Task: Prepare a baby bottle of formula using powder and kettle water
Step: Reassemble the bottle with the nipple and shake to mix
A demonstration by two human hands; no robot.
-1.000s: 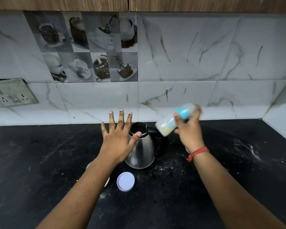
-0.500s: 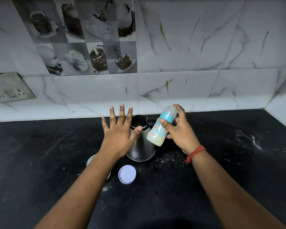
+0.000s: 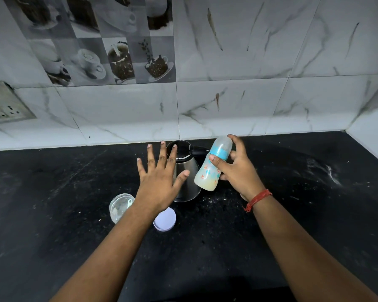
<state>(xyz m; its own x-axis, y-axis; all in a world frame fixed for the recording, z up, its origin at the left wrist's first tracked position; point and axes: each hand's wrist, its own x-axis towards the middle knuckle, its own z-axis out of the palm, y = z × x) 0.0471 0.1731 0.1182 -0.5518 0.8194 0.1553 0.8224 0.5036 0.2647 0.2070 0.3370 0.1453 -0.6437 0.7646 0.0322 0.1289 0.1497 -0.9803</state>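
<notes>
My right hand (image 3: 238,171) grips a capped baby bottle (image 3: 212,168) with a blue ring and pale milky liquid, held tilted just right of the steel kettle (image 3: 187,171). The kettle stands on the black counter (image 3: 52,192), its black handle behind the bottle. My left hand (image 3: 159,177) hovers flat with fingers spread in front of the kettle, holding nothing. A clear powder jar (image 3: 119,207) with a scoop inside stands open near my left wrist, partly hidden by the forearm. Its white lid (image 3: 164,219) lies on the counter beside it.
White marble tiles form the back wall (image 3: 227,105) and the right corner (image 3: 371,127). A socket plate (image 3: 4,105) sits on the wall at far left. Spilled powder specks dot the counter around the kettle and at right (image 3: 332,171).
My right hand has brought the bottle from nearly sideways to nearly upright and lowered it beside the kettle. The view has tipped downward. My left hand stays spread.
</notes>
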